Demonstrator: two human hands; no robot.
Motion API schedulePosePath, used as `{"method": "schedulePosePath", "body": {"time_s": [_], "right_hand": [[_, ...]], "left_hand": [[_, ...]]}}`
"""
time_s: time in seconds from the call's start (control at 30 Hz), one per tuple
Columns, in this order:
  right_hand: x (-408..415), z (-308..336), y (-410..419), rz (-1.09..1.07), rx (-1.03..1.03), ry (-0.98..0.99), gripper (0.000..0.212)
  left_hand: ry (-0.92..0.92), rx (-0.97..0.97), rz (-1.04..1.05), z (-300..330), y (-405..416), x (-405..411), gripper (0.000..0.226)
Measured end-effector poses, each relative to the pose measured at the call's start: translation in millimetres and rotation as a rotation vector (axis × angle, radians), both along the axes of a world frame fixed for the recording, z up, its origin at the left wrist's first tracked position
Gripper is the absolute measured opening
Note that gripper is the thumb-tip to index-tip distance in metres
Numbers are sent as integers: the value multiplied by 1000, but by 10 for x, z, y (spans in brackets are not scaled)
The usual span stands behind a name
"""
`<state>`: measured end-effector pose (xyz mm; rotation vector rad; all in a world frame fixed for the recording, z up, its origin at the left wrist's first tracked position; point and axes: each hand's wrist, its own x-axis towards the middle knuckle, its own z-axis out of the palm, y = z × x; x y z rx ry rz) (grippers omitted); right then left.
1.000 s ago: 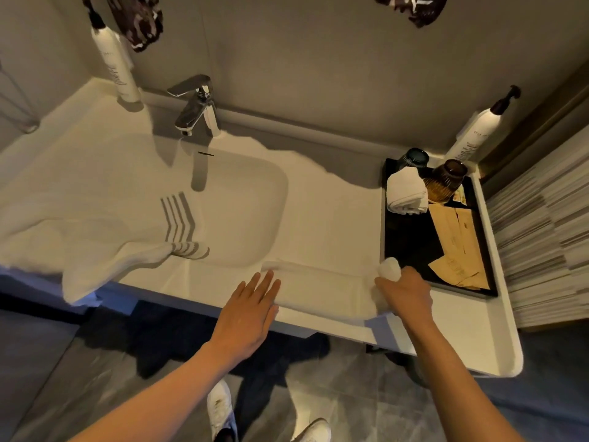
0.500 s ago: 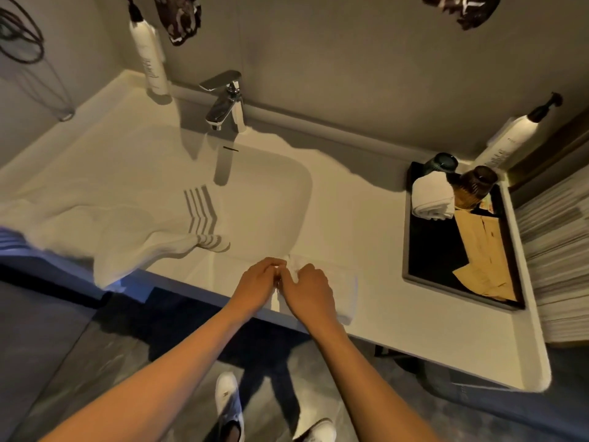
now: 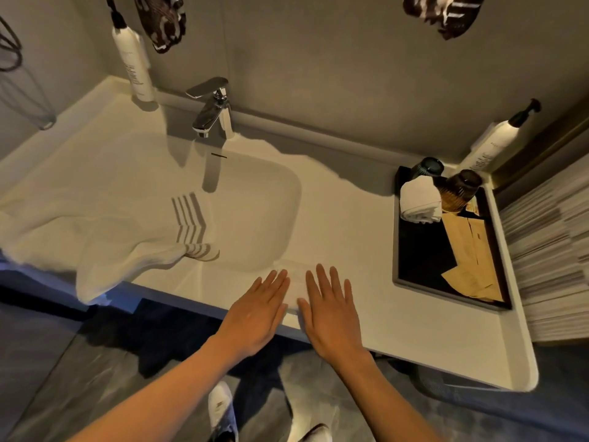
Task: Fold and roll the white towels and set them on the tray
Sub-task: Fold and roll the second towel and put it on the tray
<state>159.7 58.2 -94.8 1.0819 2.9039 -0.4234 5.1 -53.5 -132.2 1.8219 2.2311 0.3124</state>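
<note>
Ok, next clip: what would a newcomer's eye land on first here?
Two open hands, left hand and right hand, pressed flat side by side on a folded white towel at the counter's front edge. Next, the black tray at right, a rolled towel at its far end.

Bottle [image 3: 136, 68] lettering too blurred to read

White counter [image 3: 344, 224]: towels [image 3: 95, 247], tray [image 3: 396, 250], bottles [image 3: 135, 65].

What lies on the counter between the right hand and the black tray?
In the head view, nothing: only bare white counter separates the right hand, flat on the folded towel, from the tray.
</note>
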Motion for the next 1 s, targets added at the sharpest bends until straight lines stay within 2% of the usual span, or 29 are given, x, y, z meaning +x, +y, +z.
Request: {"method": "schedulePosePath", "body": {"time_s": [0.07,0.2,0.3,0.37,0.43,0.47,0.53,0.6,0.77,0.83,0.9,1.0], "right_hand": [[119,-190,18,17,-25,-99,66],[153,-271,81,56,-36,-144,72],[129,-163,104,12,-196,-28,70],[153,-71,91,-168,-221,153,66],[186,53,85,-473,-168,269,68],[194,118,107,-617,-259,265,68],[158,186,164,-824,-604,221,67],[113,181,222,-854,-737,177,67],[10,182,303,-861,-748,207,58],[-37,238,309,-855,-649,220,58],[-105,310,269,-825,-537,210,52],[-229,412,154,-668,-354,170,40]], "left_hand": [[54,13,-2,-30,-42,-14,56],[72,8,47,19,-38,-27,54],[-171,32,174,183,43,64,50],[-329,80,333,294,145,121,41],[-416,117,528,378,245,168,34],[-481,102,635,394,291,170,37],[-599,18,778,417,374,153,52],[-632,-86,805,415,455,137,59],[-648,-286,850,408,626,72,70],[-639,-343,818,414,669,74,60],[-636,-359,818,400,696,105,60],[-657,-359,834,356,684,153,56]]}}
